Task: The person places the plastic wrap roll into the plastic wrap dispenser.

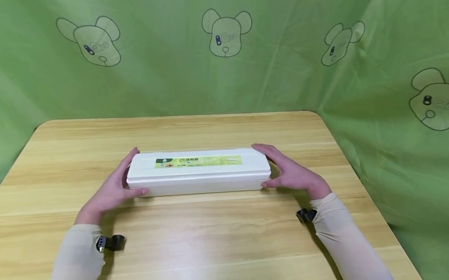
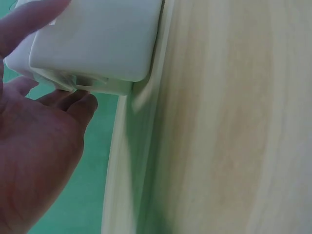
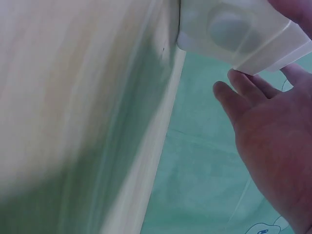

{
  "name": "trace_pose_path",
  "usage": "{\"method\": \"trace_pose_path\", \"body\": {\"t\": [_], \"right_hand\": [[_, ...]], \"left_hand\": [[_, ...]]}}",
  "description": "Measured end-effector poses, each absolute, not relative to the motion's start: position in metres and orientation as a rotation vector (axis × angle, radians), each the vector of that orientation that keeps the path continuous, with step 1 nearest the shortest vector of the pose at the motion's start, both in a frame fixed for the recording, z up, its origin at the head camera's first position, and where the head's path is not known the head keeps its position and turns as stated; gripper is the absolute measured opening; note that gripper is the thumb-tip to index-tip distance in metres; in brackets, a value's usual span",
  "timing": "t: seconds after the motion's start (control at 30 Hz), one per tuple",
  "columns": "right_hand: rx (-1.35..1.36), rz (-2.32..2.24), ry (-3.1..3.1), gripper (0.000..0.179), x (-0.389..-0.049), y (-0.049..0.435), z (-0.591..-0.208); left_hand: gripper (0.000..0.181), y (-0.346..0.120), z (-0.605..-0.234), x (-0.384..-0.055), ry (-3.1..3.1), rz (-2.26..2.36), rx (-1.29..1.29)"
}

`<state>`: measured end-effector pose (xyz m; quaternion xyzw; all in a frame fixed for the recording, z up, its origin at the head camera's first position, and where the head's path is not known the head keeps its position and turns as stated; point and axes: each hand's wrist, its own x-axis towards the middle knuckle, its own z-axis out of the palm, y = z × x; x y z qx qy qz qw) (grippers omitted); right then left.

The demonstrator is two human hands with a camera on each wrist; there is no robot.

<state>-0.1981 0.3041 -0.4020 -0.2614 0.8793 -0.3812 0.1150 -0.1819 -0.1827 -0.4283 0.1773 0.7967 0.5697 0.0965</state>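
Observation:
A long white cling film box [image 1: 200,184] with a green and yellow label [image 1: 198,161] along its top lies crosswise on the wooden table [image 1: 207,242]. At its left end my left hand [image 1: 111,192] grips it, thumb along the front face and fingers round the back corner. My right hand [image 1: 295,173] holds the opposite end the same way. In the left wrist view the box's end [image 2: 97,44] shows above the palm, with the fingertips against its far side. The right wrist view shows the other end [image 3: 234,31], marked with a round recess, beside my right fingers.
Green curtains [image 1: 168,83] printed with cartoon animal heads hang behind the table and at both sides. The table's far edge [image 1: 185,115] runs behind the box. Small black devices are strapped at both wrists, one by the left sleeve [image 1: 72,258].

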Motion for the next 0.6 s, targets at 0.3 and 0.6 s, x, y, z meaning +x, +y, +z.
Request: {"method": "trace_pose_path", "body": {"t": [0.3,0.6], "right_hand": [[-0.768,-1.227,2.577,0.099,-0.1991,0.3019,-0.4058],[-0.773,-1.197,2.592,0.095,-0.2001,0.3021,-0.405]], "left_hand": [[0.113,-0.1868,-0.4313,-0.1815,2.392,1.68,0.523],[0.111,-0.1874,-0.433,-0.1847,2.344,1.699,0.53]]}}
